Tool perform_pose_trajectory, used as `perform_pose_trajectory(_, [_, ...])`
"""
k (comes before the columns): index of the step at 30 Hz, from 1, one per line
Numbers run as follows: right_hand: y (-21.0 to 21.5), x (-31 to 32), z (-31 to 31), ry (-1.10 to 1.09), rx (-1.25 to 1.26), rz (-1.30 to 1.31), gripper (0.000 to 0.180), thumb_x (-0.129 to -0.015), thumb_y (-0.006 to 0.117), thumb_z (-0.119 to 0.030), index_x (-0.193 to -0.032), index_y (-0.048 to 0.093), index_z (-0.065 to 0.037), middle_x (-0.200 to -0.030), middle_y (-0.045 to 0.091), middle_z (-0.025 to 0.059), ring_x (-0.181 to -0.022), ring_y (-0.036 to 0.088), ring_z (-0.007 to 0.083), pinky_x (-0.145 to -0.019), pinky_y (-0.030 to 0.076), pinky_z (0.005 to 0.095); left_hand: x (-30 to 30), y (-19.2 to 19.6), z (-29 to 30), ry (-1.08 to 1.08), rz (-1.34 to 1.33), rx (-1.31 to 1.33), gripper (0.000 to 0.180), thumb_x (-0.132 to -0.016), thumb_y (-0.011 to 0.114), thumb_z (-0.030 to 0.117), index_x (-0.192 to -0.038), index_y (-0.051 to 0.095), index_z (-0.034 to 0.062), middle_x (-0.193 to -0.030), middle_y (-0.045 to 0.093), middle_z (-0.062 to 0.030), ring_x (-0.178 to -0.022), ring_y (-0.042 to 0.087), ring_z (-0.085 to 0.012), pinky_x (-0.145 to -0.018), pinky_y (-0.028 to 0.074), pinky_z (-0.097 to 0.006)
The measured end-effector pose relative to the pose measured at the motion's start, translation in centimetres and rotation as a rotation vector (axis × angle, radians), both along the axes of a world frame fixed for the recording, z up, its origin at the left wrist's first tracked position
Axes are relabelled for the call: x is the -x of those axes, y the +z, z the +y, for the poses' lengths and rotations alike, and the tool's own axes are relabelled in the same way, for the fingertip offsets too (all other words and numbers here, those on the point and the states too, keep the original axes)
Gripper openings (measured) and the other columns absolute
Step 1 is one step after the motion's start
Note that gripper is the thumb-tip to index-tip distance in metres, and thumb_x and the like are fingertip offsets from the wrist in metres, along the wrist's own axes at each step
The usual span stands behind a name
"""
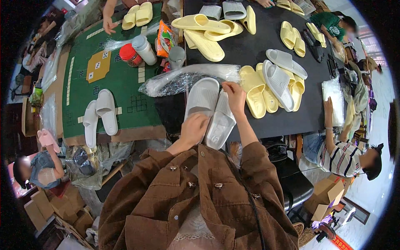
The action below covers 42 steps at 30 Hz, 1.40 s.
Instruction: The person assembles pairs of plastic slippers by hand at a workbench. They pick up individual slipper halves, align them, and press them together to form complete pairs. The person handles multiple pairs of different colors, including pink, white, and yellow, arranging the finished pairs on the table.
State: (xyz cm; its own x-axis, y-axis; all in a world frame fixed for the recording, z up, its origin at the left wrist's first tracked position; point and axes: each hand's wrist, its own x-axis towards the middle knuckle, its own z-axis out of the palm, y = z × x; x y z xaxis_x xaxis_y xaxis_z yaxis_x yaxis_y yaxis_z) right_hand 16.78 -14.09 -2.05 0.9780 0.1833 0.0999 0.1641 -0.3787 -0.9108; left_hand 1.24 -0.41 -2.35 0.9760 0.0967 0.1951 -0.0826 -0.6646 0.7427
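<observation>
A pair of light grey slide slippers, the left slipper (202,96) and the right slipper (216,127), sits side by side at the table's near edge in front of me. My left hand (194,131) is closed on the left slipper, its fingers curled at the inner edge between the two. At the far end of the right slipper, my right hand (234,96) is closed in a pinch. What its fingertips hold is too small to make out. Just beyond the pair lies a bundle of thin clear plastic strands (208,73) in a clear wrapper.
Yellow slippers (253,92) with a grey slipper (278,85) on top lie right; more yellow slippers (204,43) lie beyond. White slippers (106,111) sit on the green mat (125,100). Near the middle stand a red-lidded jar (130,55) and bottles (144,50). Other people work around the tables.
</observation>
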Motion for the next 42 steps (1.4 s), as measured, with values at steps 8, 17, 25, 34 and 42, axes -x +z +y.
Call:
perform_pose_trajectory(8, [1.5,3.8,2.2,0.065,-0.057,-0.015,0.012,-0.083,0.063,-0.004,-0.094,0.068,0.001,-0.079,0.066,0.0061,-0.070,0.060,0.0098,-0.064,0.047,0.0231,-7.3,1.0,-0.2,0.153,-0.005,0.431,0.023,-0.082,0.056,0.002,-0.105,0.053,0.0021,-0.093,0.064,-0.0140,-0.082,0.062,-0.0301,-0.074,0.049,-0.036])
perform_pose_trajectory(17, [-1.3,3.3,-0.1,-0.093,-0.140,0.025,0.017,-0.085,0.062,-0.005,-0.100,0.068,-0.001,-0.096,0.064,0.0071,-0.081,0.060,0.0121,-0.071,0.048,0.0239,-9.9,-0.4,-1.4,0.144,0.175,0.666,0.010,-0.085,0.058,0.006,-0.093,0.060,0.0007,-0.081,0.067,-0.0106,-0.071,0.066,-0.0168,-0.064,0.050,-0.028])
perform_pose_trajectory(25, [-1.4,3.7,-0.1,-0.087,-0.104,0.001,0.014,-0.082,0.063,-0.004,-0.095,0.068,-0.002,-0.108,0.062,0.0112,-0.095,0.061,0.0191,-0.073,0.051,0.0279,-10.0,-1.5,-0.7,0.152,0.164,0.887,0.014,-0.087,0.058,0.009,-0.093,0.065,-0.0007,-0.078,0.065,-0.0051,-0.068,0.061,-0.0101,-0.063,0.049,-0.023])
perform_pose_trajectory(34, [-1.7,3.8,0.2,-0.077,-0.051,-0.063,0.012,-0.084,0.062,-0.006,-0.093,0.068,-0.001,-0.095,0.064,0.0084,-0.080,0.062,0.0152,-0.070,0.050,0.0262,-9.8,-1.7,0.0,0.098,0.227,0.955,0.018,-0.090,0.057,0.014,-0.098,0.064,-0.0015,-0.086,0.066,-0.0063,-0.076,0.060,-0.0103,-0.070,0.048,-0.023])
perform_pose_trajectory(42, [-1.5,3.5,0.6,-0.085,-0.005,-0.041,0.012,-0.083,0.063,-0.007,-0.092,0.068,0.000,-0.085,0.063,0.0096,-0.072,0.062,0.0145,-0.064,0.049,0.0260,-9.7,-1.6,0.1,0.091,0.266,1.031,0.020,-0.090,0.058,0.014,-0.100,0.064,-0.0020,-0.087,0.065,-0.0049,-0.077,0.060,-0.0102,-0.072,0.048,-0.023])
